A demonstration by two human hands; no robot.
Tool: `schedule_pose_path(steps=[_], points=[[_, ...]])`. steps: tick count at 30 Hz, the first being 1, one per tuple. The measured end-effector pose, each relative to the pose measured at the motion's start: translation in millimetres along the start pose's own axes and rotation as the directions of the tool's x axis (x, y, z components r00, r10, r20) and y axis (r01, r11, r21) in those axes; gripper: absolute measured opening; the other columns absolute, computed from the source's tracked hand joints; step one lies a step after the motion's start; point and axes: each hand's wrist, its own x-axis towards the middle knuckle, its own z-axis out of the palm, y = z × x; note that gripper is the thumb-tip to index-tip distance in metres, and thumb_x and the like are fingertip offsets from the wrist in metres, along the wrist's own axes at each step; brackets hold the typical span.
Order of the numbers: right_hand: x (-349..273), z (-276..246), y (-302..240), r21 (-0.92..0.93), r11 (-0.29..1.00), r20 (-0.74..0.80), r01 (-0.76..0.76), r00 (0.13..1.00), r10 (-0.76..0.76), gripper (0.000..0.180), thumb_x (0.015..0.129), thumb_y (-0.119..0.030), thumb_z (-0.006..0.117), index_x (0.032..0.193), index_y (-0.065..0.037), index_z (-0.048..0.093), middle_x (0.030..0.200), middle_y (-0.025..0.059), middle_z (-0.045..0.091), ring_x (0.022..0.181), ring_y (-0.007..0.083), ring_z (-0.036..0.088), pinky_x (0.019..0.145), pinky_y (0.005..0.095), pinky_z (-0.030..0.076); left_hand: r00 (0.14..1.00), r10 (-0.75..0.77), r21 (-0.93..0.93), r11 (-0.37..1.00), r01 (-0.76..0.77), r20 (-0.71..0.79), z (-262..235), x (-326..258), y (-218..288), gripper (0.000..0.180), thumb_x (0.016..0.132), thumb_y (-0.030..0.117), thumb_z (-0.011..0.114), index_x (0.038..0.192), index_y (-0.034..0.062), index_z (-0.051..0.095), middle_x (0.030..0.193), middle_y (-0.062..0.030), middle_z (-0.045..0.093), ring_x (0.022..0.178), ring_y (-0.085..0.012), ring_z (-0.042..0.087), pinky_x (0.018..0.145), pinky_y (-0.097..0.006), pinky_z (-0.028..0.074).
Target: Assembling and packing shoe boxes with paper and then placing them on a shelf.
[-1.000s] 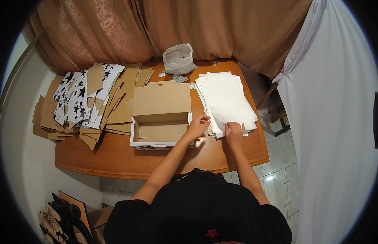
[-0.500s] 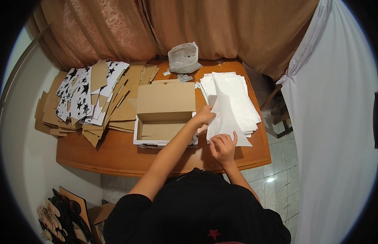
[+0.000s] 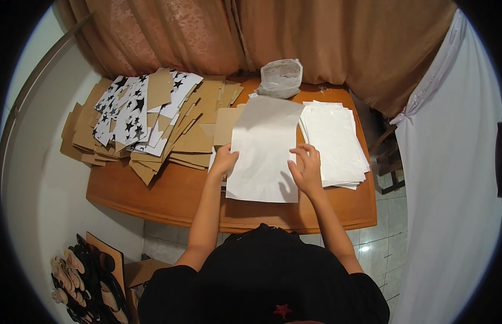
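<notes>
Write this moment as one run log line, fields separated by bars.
left hand: on sheet's left edge | right hand: on right edge | white sheet: over open box | paper stack: beside
</notes>
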Motion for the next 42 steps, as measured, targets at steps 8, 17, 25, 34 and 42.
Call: schedule_pose_path(steps=[8,17,25,34,42], points=[[36.2,77.6,12.8,-0.043,0.995,0.234,0.089,0.969,-0.077,0.032,0.073,-0.017,0.064,0.104,-0.008,0.058,0.117,0.0170,0.048,0.110,0.0329,0.044,0.092,0.0440,0.036,0.984,-0.076,0.377,0.917,0.133,-0.164,-34.8,-4.5,-34.5,0.034,0.079,0.005,0.053,0.110,-0.0063,0.053,0.096,-0.0159,0.065,0.087,-0.0229,0.063,0.075,-0.031,0.048],[42.3,111.8,45.7,-0.279,0.959,0.391,0.047,0.918,0.069,0.048,0.076,-0.018,0.065,0.121,-0.013,0.050,0.137,0.0139,0.035,0.129,0.0352,0.029,0.101,0.0592,0.022,0.910,0.397,0.621,0.685,-0.382,0.122,-5.9,-47.3,7.0,0.043,0.081,0.030,0.060,0.114,0.0034,0.055,0.114,-0.0181,0.055,0.104,-0.0328,0.054,0.086,-0.038,0.044],[44.6,121.6,51.4,-0.352,0.934,0.427,0.060,0.898,0.103,0.054,0.080,-0.029,0.060,0.129,-0.018,0.044,0.142,0.0137,0.027,0.133,0.0354,0.022,0.103,0.0594,0.018,0.708,-0.490,0.844,0.444,-0.299,0.509,17.3,-12.3,-36.8,0.084,0.071,0.084,0.019,0.136,0.0340,0.035,0.149,-0.0142,0.010,0.135,-0.0430,0.005,0.104,-0.062,0.010],[42.5,125.2,50.7,-0.362,0.929,0.444,0.070,0.890,0.106,0.056,0.079,-0.030,0.061,0.131,-0.018,0.042,0.143,0.0140,0.026,0.133,0.0358,0.021,0.103,0.0591,0.017,0.568,-0.654,0.859,0.458,-0.229,0.500,20.6,32.9,-83.9,0.088,0.068,0.087,0.018,0.139,0.0352,0.027,0.148,-0.0207,0.001,0.134,-0.0403,-0.014,0.107,-0.054,0.000],[38.5,119.5,48.2,-0.379,0.922,0.435,0.083,0.895,0.098,0.063,0.074,-0.027,0.066,0.130,-0.015,0.040,0.142,0.0161,0.026,0.131,0.0379,0.022,0.103,0.0593,0.018,0.454,-0.699,0.805,0.589,-0.074,0.553,21.1,14.8,-39.9,0.103,0.066,0.088,0.021,0.142,0.0191,0.023,0.147,-0.0246,0.004,0.137,-0.0355,-0.007,0.108,-0.048,0.005]])
